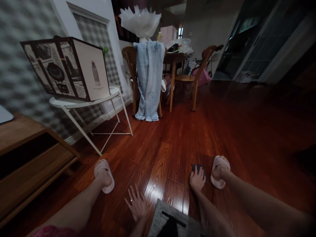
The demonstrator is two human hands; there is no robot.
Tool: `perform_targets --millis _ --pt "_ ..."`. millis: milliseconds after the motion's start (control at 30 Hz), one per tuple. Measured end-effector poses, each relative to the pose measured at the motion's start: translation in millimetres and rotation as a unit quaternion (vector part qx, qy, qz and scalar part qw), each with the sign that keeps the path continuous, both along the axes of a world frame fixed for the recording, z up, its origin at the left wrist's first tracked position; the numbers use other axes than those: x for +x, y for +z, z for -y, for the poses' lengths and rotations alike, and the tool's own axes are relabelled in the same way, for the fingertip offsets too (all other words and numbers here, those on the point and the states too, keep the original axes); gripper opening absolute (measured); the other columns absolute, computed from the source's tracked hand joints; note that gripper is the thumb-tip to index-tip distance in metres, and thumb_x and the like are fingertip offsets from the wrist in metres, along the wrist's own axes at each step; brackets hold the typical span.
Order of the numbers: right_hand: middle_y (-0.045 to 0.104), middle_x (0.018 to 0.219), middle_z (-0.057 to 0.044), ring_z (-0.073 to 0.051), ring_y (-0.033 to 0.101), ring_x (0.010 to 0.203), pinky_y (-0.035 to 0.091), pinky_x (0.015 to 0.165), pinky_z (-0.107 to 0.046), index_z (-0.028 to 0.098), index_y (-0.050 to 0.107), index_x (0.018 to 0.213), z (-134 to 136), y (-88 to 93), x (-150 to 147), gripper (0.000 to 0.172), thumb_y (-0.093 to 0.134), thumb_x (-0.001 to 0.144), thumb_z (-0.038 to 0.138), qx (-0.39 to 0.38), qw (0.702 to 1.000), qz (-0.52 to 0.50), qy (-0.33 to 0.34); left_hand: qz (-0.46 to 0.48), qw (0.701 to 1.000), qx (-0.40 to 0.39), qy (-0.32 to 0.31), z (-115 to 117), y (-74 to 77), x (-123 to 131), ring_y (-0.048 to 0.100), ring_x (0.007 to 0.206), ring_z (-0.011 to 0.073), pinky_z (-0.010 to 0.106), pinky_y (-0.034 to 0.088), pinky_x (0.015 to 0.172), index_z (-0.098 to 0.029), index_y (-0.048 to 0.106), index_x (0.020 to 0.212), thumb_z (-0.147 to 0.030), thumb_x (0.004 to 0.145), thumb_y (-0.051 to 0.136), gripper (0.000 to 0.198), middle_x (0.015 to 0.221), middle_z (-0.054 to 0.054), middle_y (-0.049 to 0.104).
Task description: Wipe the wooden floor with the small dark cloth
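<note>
My left hand [137, 203] has its fingers spread over the reddish wooden floor [177, 131], with a ring on one finger and nothing in it. To the right, my right hand [197, 179] lies with extended fingers on top of a small dark grey cloth [202, 171] on the floor, beside the slipper on my right foot [220, 171]. Between my arms, at the bottom edge, a grey patterned thing with black shapes [170, 220] is partly in view.
A white side table [81, 104] with a patterned box [92, 70] stands at the left, above a wooden cabinet [37, 164]. Jeans [149, 75] hang over a chair ahead. Another wooden chair [187, 78] stands by a cluttered table. My left foot [105, 176] is at the left.
</note>
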State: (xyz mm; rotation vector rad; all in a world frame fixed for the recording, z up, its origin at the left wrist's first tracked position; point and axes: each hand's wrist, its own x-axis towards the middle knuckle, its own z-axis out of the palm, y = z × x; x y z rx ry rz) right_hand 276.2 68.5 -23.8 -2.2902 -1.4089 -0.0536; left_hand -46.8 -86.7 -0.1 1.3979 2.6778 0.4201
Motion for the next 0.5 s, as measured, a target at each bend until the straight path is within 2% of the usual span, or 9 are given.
perform_targets --millis 67,100,200,267,367,433,500 --pt "0.031 0.163 -0.023 -0.037 0.029 0.150 0.027 0.113 -0.065 0.017 0.029 0.159 7 -2.1 -22 0.064 0.026 0.096 0.026 -0.005 1.000 -0.013 -0.012 -0.075 0.997 -0.018 0.008 0 3.7 4 0.027 0.153 0.0324 0.060 0.024 0.124 -0.022 0.041 0.152 -0.031 0.094 0.043 0.058 0.163 0.013 0.037" --pt "0.029 0.164 -0.022 -0.037 0.028 0.150 0.026 0.114 -0.066 0.016 0.028 0.160 10 -0.7 -37 0.065 0.027 0.096 0.026 -0.024 1.000 -0.016 0.008 -0.111 0.993 -0.028 0.011 0 5.2 6 0.028 0.153 0.0316 0.059 0.024 0.124 -0.020 0.039 0.153 -0.029 0.094 0.040 0.059 0.164 0.014 0.035" --pt "0.025 0.166 -0.016 -0.031 0.024 0.153 0.021 0.120 -0.058 0.018 0.032 0.159 23 7.6 -89 0.064 0.029 0.095 0.022 -0.104 0.982 0.001 0.157 -0.155 0.987 -0.036 0.014 -1 4.6 10 0.033 0.151 0.0297 0.060 0.025 0.123 -0.017 0.036 0.153 -0.026 0.095 0.035 0.058 0.163 0.015 0.034" --pt "0.024 0.167 -0.012 -0.028 0.022 0.154 0.019 0.122 -0.053 0.021 0.035 0.157 36 10.5 -124 0.063 0.032 0.094 0.021 -0.138 0.956 0.013 0.260 -0.155 0.987 -0.030 0.020 -2 -1.0 9 0.035 0.150 0.0278 0.059 0.026 0.123 -0.019 0.038 0.152 -0.025 0.096 0.032 0.057 0.163 0.014 0.036" --pt "0.020 0.168 -0.008 -0.026 0.020 0.155 0.019 0.123 -0.052 0.026 0.032 0.159 55 6.9 -165 0.064 0.038 0.095 0.023 -0.141 0.911 0.004 0.389 -0.148 0.989 -0.011 0.022 -6 -13.9 3 0.039 0.149 0.0251 0.058 0.025 0.124 -0.023 0.042 0.150 -0.025 0.096 0.029 0.056 0.161 0.011 0.039" --pt "0.019 0.168 -0.006 -0.026 0.019 0.155 0.020 0.124 -0.051 0.029 0.029 0.159 59 4.8 -175 0.067 0.043 0.094 0.025 -0.128 0.869 -0.006 0.478 -0.142 0.990 0.000 0.019 -8 -21.9 -2 0.041 0.147 0.0250 0.059 0.024 0.124 -0.025 0.046 0.148 -0.026 0.095 0.031 0.055 0.159 0.009 0.044" --pt "0.022 0.168 -0.004 -0.024 0.021 0.154 0.022 0.124 -0.048 0.032 0.033 0.158 50 7.9 -168 0.069 0.048 0.091 0.026 -0.123 0.815 -0.008 0.566 -0.134 0.991 0.009 0.014 -9 -27.5 -6 0.043 0.146 0.0255 0.059 0.024 0.124 -0.028 0.051 0.145 -0.028 0.092 0.035 0.055 0.156 0.009 0.048"
